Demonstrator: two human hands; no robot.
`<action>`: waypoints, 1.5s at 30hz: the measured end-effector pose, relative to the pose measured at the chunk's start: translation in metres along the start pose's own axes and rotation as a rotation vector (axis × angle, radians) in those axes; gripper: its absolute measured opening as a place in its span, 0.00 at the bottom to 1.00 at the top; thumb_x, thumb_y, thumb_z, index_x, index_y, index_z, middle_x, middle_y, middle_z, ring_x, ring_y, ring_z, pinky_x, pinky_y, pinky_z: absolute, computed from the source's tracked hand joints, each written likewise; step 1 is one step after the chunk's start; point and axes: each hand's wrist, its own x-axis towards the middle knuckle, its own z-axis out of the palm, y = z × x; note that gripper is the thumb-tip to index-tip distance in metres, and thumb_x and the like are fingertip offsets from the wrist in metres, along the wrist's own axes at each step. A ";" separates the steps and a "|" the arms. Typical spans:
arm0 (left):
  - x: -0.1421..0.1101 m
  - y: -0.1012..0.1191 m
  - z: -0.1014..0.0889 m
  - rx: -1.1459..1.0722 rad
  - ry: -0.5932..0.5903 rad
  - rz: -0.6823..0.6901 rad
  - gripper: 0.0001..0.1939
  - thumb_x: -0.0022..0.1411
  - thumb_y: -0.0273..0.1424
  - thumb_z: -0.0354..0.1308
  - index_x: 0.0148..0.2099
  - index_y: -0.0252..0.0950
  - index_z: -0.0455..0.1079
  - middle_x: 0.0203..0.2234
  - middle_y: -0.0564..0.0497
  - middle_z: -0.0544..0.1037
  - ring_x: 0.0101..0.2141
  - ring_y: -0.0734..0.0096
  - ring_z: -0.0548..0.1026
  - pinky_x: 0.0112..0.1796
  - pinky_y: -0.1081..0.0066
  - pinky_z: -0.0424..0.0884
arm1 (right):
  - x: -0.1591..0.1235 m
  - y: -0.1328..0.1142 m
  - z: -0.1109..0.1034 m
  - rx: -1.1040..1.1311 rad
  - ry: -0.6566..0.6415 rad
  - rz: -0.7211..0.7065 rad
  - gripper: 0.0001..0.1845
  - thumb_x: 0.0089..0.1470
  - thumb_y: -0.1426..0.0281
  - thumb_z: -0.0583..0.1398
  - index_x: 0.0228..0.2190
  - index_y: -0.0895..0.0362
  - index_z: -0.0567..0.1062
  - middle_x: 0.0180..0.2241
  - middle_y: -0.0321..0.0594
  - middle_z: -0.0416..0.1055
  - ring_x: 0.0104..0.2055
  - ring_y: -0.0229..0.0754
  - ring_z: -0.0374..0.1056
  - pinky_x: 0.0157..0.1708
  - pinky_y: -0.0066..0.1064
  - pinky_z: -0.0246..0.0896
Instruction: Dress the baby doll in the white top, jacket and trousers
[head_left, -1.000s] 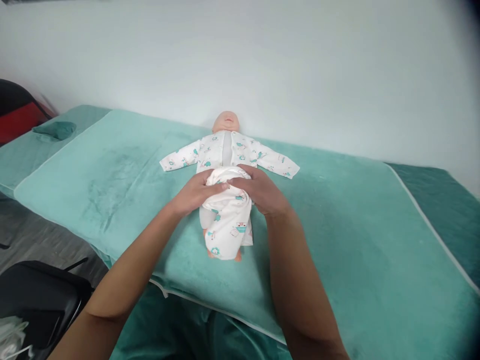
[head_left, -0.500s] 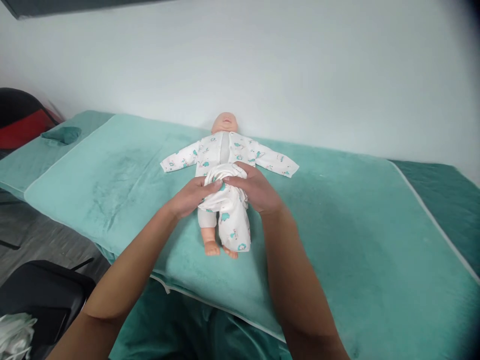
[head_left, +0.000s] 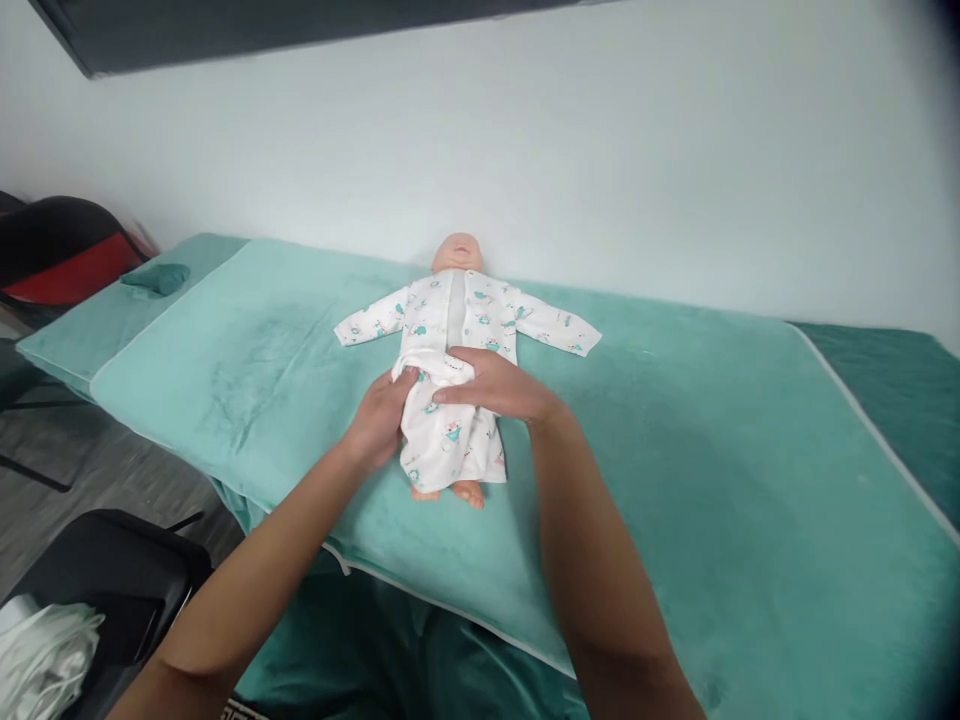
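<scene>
A baby doll (head_left: 458, 254) lies on its back, head toward the wall, arms spread. It wears a white printed jacket (head_left: 491, 318), open down the front. White printed pants (head_left: 442, 440) cover both its legs, and only the feet (head_left: 469, 493) stick out below. My left hand (head_left: 382, 418) grips the pants near the waistband on the left, thumb on top. At the other side of the waist, my right hand (head_left: 499, 388) holds the bunched waistband between thumb and fingers. Some fingertips of both hands are hidden by cloth.
The doll is on a padded bed with a green cover (head_left: 675, 450). A black chair (head_left: 112, 580) with white cloth or cords (head_left: 49, 655) stands at lower left. A black and red chair (head_left: 71, 255) is beyond the bed's left end. A dark panel (head_left: 300, 30) hangs above.
The pants' left leg part, bunched up before, now hangs down over the doll's shin. My left hand has shifted slightly toward me, and the view has tilted up a little.
</scene>
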 end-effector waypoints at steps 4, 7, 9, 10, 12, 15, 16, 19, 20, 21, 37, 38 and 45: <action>-0.028 -0.013 0.002 -0.046 0.085 0.034 0.24 0.58 0.46 0.68 0.50 0.35 0.74 0.36 0.48 0.83 0.35 0.65 0.80 0.35 0.70 0.73 | -0.001 0.003 -0.001 -0.047 -0.029 -0.013 0.21 0.51 0.54 0.67 0.40 0.56 0.80 0.40 0.38 0.78 0.44 0.48 0.73 0.44 0.37 0.65; -0.033 -0.018 0.001 -0.065 0.078 0.042 0.25 0.57 0.47 0.69 0.50 0.35 0.75 0.39 0.47 0.83 0.37 0.65 0.80 0.38 0.69 0.73 | -0.002 0.006 0.000 0.063 -0.004 0.002 0.19 0.51 0.54 0.67 0.38 0.56 0.79 0.37 0.37 0.77 0.42 0.46 0.72 0.42 0.35 0.65; -0.030 -0.017 -0.001 -0.030 0.033 -0.004 0.26 0.57 0.48 0.69 0.49 0.34 0.76 0.38 0.47 0.83 0.35 0.66 0.80 0.37 0.69 0.72 | -0.001 0.009 0.002 0.218 0.035 0.023 0.20 0.50 0.56 0.68 0.39 0.56 0.80 0.39 0.38 0.78 0.42 0.45 0.73 0.43 0.34 0.65; -0.028 -0.015 -0.003 0.003 0.002 -0.031 0.26 0.56 0.49 0.69 0.48 0.34 0.76 0.36 0.47 0.83 0.33 0.67 0.79 0.35 0.70 0.72 | -0.001 0.010 0.003 0.294 0.062 0.034 0.21 0.49 0.56 0.69 0.40 0.56 0.80 0.40 0.38 0.79 0.42 0.45 0.74 0.43 0.34 0.66; -0.023 -0.009 -0.005 0.083 -0.075 -0.078 0.25 0.55 0.47 0.70 0.45 0.32 0.77 0.34 0.46 0.82 0.30 0.68 0.78 0.32 0.71 0.70 | 0.000 0.012 0.004 0.405 0.109 0.054 0.22 0.46 0.56 0.71 0.40 0.56 0.80 0.39 0.39 0.80 0.42 0.45 0.74 0.43 0.33 0.67; -0.013 0.000 -0.003 0.106 -0.155 -0.091 0.23 0.53 0.42 0.73 0.44 0.30 0.78 0.33 0.45 0.83 0.30 0.67 0.79 0.32 0.70 0.71 | 0.002 0.014 0.004 0.480 0.147 0.071 0.25 0.45 0.55 0.72 0.41 0.56 0.80 0.40 0.41 0.80 0.41 0.45 0.75 0.41 0.33 0.68; -0.009 0.003 -0.001 0.067 -0.160 -0.067 0.22 0.53 0.41 0.73 0.44 0.30 0.78 0.34 0.44 0.83 0.31 0.65 0.79 0.34 0.70 0.72 | 0.002 0.014 0.004 0.488 0.152 0.073 0.25 0.45 0.54 0.72 0.41 0.56 0.80 0.41 0.41 0.80 0.41 0.45 0.75 0.41 0.33 0.69; 0.004 0.007 0.008 -0.109 -0.140 0.023 0.23 0.57 0.42 0.70 0.48 0.31 0.77 0.37 0.44 0.83 0.38 0.60 0.81 0.41 0.66 0.75 | 0.002 0.014 0.004 0.483 0.117 0.049 0.26 0.46 0.54 0.72 0.44 0.56 0.80 0.44 0.43 0.80 0.44 0.47 0.75 0.43 0.34 0.70; 0.008 0.007 0.010 -0.154 -0.132 0.031 0.23 0.58 0.42 0.69 0.49 0.32 0.76 0.38 0.44 0.84 0.39 0.59 0.82 0.43 0.66 0.75 | 0.002 0.014 0.003 0.481 0.090 0.032 0.27 0.45 0.55 0.73 0.45 0.56 0.79 0.45 0.43 0.79 0.46 0.48 0.75 0.44 0.34 0.70; 0.011 0.007 0.013 -0.183 -0.126 0.030 0.22 0.58 0.42 0.69 0.50 0.32 0.76 0.38 0.44 0.84 0.40 0.58 0.82 0.44 0.65 0.76 | 0.001 0.014 0.002 0.482 0.063 0.016 0.29 0.44 0.57 0.74 0.47 0.56 0.79 0.47 0.42 0.79 0.47 0.49 0.75 0.45 0.35 0.70; -0.074 -0.012 0.019 0.079 0.214 -0.035 0.21 0.61 0.45 0.65 0.47 0.33 0.77 0.28 0.51 0.77 0.26 0.72 0.72 0.25 0.73 0.65 | -0.001 -0.006 0.006 -0.192 -0.083 0.054 0.14 0.50 0.58 0.66 0.36 0.54 0.78 0.37 0.36 0.78 0.41 0.45 0.72 0.37 0.31 0.63; -0.082 -0.015 0.023 0.038 0.227 -0.048 0.21 0.61 0.44 0.65 0.48 0.33 0.76 0.30 0.50 0.78 0.27 0.72 0.72 0.25 0.73 0.66 | 0.000 -0.007 0.008 -0.243 -0.087 0.074 0.13 0.50 0.59 0.66 0.34 0.54 0.78 0.36 0.35 0.77 0.39 0.44 0.72 0.35 0.30 0.62; -0.119 -0.028 0.033 -0.139 0.338 -0.038 0.20 0.62 0.40 0.66 0.53 0.35 0.78 0.48 0.44 0.81 0.45 0.60 0.78 0.43 0.69 0.73 | 0.009 -0.003 0.022 -0.543 -0.163 0.144 0.07 0.46 0.65 0.66 0.30 0.53 0.76 0.31 0.34 0.76 0.32 0.40 0.68 0.28 0.28 0.52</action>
